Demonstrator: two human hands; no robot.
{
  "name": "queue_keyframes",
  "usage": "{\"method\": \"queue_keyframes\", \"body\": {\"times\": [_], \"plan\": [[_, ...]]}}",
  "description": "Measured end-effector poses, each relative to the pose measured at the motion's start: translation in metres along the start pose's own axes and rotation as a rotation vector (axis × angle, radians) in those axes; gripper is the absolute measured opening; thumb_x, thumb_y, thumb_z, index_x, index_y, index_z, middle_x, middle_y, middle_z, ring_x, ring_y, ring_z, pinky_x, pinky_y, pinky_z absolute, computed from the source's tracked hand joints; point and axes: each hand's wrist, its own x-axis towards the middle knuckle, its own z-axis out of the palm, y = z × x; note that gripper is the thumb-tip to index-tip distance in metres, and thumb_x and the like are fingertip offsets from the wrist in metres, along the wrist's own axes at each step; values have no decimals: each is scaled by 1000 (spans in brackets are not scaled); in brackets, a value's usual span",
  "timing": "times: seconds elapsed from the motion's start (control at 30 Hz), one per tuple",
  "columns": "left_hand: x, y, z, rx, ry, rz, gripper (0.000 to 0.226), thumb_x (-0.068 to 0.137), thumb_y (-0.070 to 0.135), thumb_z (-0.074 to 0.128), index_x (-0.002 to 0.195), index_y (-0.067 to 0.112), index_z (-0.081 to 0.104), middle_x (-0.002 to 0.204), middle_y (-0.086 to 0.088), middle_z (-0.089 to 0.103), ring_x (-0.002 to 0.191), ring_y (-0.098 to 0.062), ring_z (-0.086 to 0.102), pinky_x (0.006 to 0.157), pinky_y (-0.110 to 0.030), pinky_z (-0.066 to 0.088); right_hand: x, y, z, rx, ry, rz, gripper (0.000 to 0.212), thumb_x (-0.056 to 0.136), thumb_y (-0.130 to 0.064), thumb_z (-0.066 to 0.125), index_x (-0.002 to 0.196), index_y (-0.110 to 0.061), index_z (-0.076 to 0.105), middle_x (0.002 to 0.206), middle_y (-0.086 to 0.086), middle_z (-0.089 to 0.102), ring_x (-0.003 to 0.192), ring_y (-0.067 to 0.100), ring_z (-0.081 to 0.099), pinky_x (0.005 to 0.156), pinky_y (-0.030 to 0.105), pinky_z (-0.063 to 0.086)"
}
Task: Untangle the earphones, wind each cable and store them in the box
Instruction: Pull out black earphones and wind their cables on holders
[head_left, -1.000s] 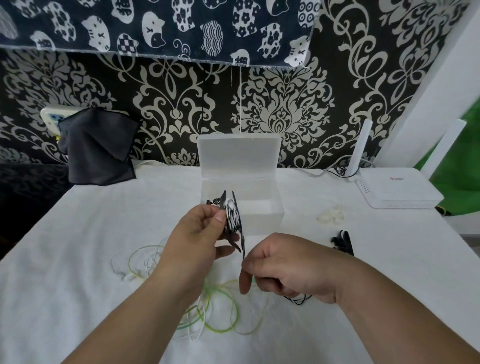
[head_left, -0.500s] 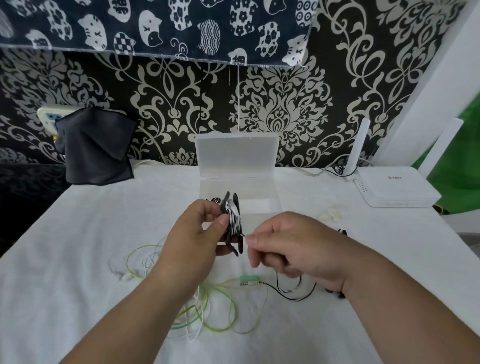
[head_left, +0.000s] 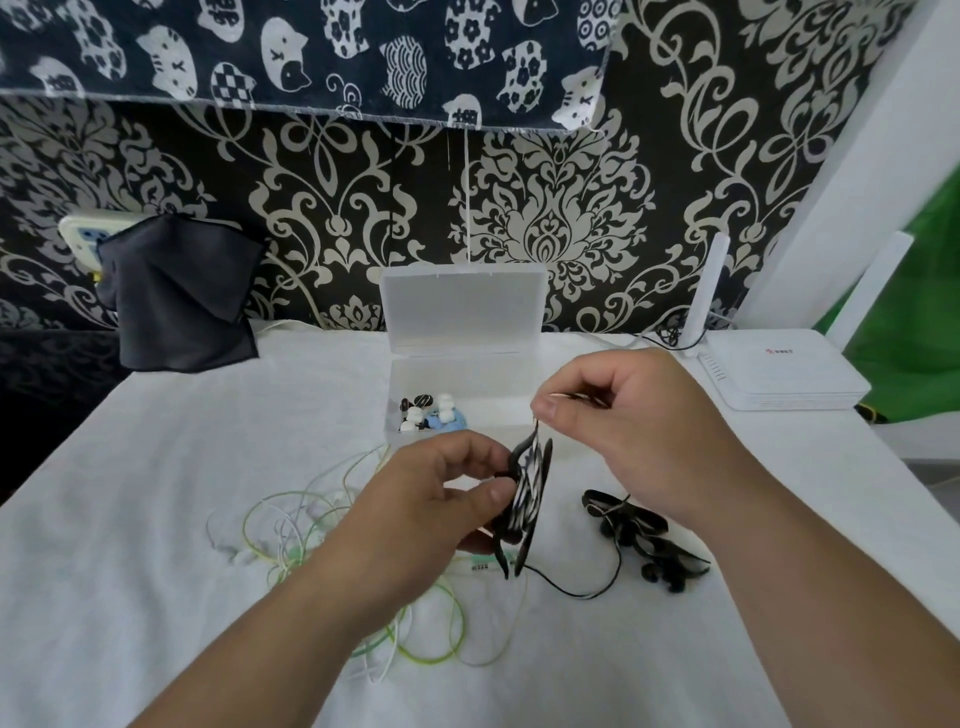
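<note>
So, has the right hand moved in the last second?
Yes: the right hand moved up-frame, from well short of the clear box to level with its front wall.

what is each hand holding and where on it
The left hand pinches the cable winder by its left side, between thumb and fingers. The right hand pinches the striped cable by its free strand, just above the winder.

The counter (head_left: 156, 519) is covered with a white cloth. In the middle, toward its far edge, stands a clear plastic box (head_left: 483, 379) with the lid opened upright. At the front left, a loose tangle of green and white earphone cables (head_left: 291, 525) lies spread out. A pair of black earphones (head_left: 654, 551) lies to the right, apart from the tangle. A white router (head_left: 779, 374) sits at the far right corner.
</note>
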Motion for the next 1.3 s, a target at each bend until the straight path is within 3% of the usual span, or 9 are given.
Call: {"method": "queue_keyframes", "body": {"times": [0.13, 0.27, 0.4, 0.57, 0.73, 0.9, 1.03, 1.17, 1.3], "plan": [[-4, 2, 5, -160, -88, 14, 9, 85, 16, 66, 92, 11, 69, 89, -8, 67, 72, -23, 66, 67, -37, 54, 2, 11, 3, 278, 1, 212, 11, 87, -21, 73, 81, -12, 74, 45, -15, 44, 43, 3, 38, 51, 22, 33], [-6, 4, 10, -313, -116, -20, 22, 87, 13, 70, 98, -4, 61, 83, -11, 66, 64, -21, 66, 59, -30, 54, 3, 11, 5, 436, 25, 263, 14, 89, -19, 71, 79, -9, 71, 51, -7, 41, 42, 6, 34, 44, 20, 31], [-6, 7, 11, -368, -98, -24, 23, 82, 14, 63, 99, -2, 61, 82, -12, 67, 62, -21, 66, 57, -29, 54, 5, 13, 7, 436, 77, 282, 16, 89, -21, 71, 78, -10, 71, 52, -5, 39, 44, 9, 32, 44, 21, 30], [-7, 5, 9, -356, -131, 23, 9, 84, 11, 67, 93, 7, 68, 84, -8, 68, 66, -19, 66, 61, -28, 54, 2, 15, 24, 467, -80, 444, 19, 88, -22, 71, 74, -10, 68, 57, 3, 47, 47, 13, 34, 44, 23, 25], [-4, 2, 4, -305, -68, 82, 10, 81, 10, 67, 90, 6, 68, 92, -13, 68, 73, -25, 67, 70, -34, 55, -2, 14, 30, 490, -260, 637, 30, 87, -5, 54, 60, -18, 55, 52, -1, 34, 44, 11, 21, 45, 23, 14], [-1, 2, -1, -232, 112, 128, 13, 84, 15, 73, 84, 10, 61, 99, -26, 62, 74, -32, 70, 78, -45, 58, -8, 12, 42, 383, -390, 626, 48, 93, -16, 55, 45, -22, 51, 53, -1, 34, 46, 12, 18, 52, 28, 10], [3, 0, -8, -190, 188, 88, 12, 93, 9, 60, 82, 13, 60, 93, -27, 61, 78, -34, 67, 78, -48, 59, -9, 10, 44, 357, -487, 596, 37, 96, -23, 53, 60, -17, 52, 53, -2, 30, 48, 14, 17, 50, 29, 10], [4, -1, -13, -162, 224, 48, 6, 96, 13, 57, 90, 11, 58, 95, -23, 66, 84, -28, 64, 73, -37, 53, -10, 11, 43, 354, -562, 556, 35, 102, -25, 48, 71, -12, 59, 54, -3, 32, 49, 13, 17, 48, 27, 12], [8, 1, -19, -305, 283, -14, 6, 97, 11, 54, 92, 8, 56, 94, -21, 62, 87, -28, 61, 81, -38, 55, -13, 11, 41, 359, -654, 510, 35, 106, -20, 41, 82, -11, 65, 56, -3, 35, 50, 12, 20, 51, 28, 12]]}}
